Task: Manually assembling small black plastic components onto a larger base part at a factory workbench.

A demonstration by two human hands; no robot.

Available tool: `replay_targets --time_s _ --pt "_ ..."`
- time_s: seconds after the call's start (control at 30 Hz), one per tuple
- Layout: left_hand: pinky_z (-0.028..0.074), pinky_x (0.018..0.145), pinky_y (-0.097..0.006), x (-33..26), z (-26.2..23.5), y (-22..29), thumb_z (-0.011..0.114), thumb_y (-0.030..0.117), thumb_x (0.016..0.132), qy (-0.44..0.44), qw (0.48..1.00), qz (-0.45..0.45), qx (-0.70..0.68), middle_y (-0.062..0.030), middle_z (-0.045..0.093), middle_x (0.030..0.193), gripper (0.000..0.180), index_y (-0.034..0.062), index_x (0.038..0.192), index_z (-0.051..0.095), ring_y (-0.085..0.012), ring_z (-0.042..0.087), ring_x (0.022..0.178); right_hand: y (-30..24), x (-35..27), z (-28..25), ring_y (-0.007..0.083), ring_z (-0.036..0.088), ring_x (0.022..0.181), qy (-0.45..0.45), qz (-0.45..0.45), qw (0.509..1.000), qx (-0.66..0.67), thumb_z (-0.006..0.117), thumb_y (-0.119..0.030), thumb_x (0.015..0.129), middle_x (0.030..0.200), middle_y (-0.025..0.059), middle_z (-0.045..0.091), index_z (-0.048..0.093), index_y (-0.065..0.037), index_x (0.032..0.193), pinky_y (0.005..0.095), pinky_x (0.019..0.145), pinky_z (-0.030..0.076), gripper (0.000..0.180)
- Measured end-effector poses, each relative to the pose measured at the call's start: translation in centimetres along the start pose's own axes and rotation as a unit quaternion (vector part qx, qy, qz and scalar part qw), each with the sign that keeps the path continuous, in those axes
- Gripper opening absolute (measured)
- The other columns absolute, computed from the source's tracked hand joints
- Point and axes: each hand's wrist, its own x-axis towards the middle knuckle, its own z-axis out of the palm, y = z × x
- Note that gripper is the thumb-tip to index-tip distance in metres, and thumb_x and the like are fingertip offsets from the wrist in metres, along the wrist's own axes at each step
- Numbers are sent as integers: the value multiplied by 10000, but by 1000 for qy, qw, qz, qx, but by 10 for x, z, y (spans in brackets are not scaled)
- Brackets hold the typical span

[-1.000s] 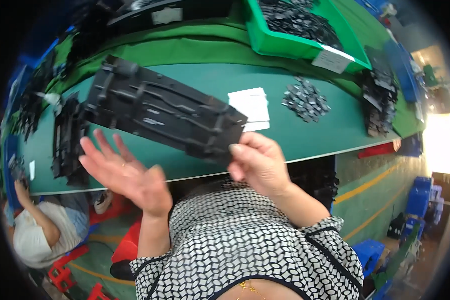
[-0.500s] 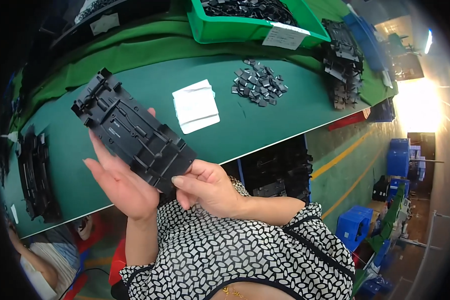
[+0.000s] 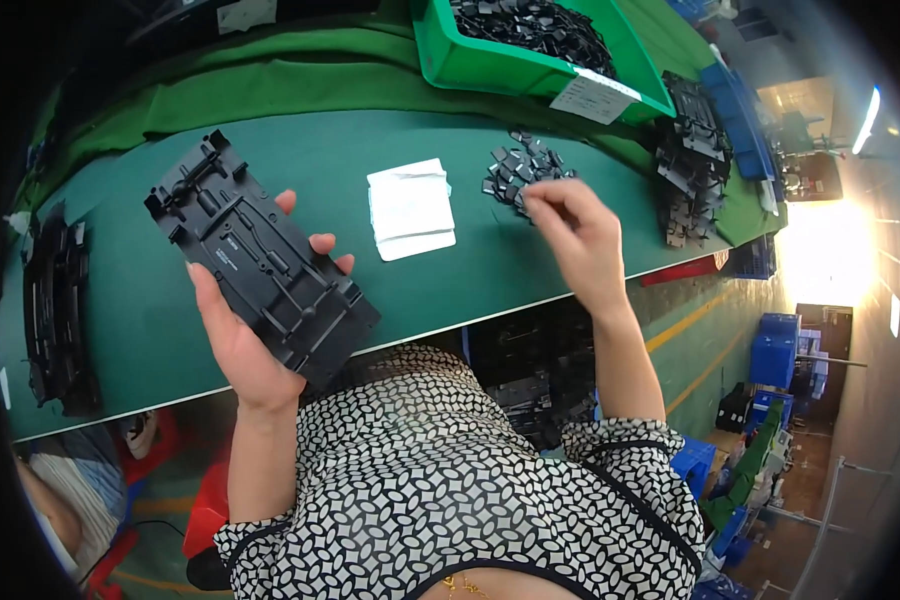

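Note:
My left hand [image 3: 240, 345] supports a black plastic chassis-like part [image 3: 270, 255], thumb along its left edge and fingertips showing past its right edge. Ribs, channels and clips cover the part's upward face, and it is tilted over the table edge. Further right, my right hand [image 3: 582, 238] reaches over the near side of a pile of small black flat pieces [image 3: 515, 165]. Its thumb and forefinger are pinched together; whether a piece is between them is hidden. A stack of white sheets [image 3: 410, 210] lies between the chassis part and the pile.
A green bin [image 3: 500, 62] full of small black parts stands behind the pile. Stacks of black molded parts sit at the right end [image 3: 692, 150] and left end [image 3: 55, 310] of the green table [image 3: 320, 145]. Another person's arm [image 3: 50, 510] is at lower left.
My right hand has let go of the chassis part's near end and moved right and away to the pile. My left hand keeps the part, its fingers now curled round the far edge.

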Motion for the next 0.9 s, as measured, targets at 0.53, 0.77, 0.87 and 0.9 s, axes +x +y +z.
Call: replay_targets --time_s 0.53,0.77,0.87,0.9 --pt "518 872 -442 -2 3 0 238 545 972 50 997 9 61 -171 421 1350 674 12 1381 295 -301 580 1037 12 15 -13 182 623 760 2 -27 993 -117 568 -3 846 860 105 627 658 -2 1006 272 664 480 183" --pt "512 877 -450 -3 2 -1 237 538 975 50 997 14 59 -176 421 1347 664 15 1381 292 -308 576 1044 -9 2 -11 111 616 769 -42 155 951 264 527 20 886 909 67 650 655 49 1029 213 668 481 194" --pt "511 878 -451 -4 2 -1 238 535 975 53 997 17 58 -175 420 1348 662 15 1381 291 -309 574 1047 -10 -2 -7 130 632 814 -82 145 938 303 557 18 878 936 79 656 626 65 1094 236 717 506 231" --pt "496 903 -466 -3 0 -1 229 534 976 37 997 12 60 -170 411 1364 662 19 1388 290 -294 570 1055 -10 -3 -6 130 632 814 -83 145 938 304 557 18 878 936 79 656 626 65 1094 236 717 506 231"
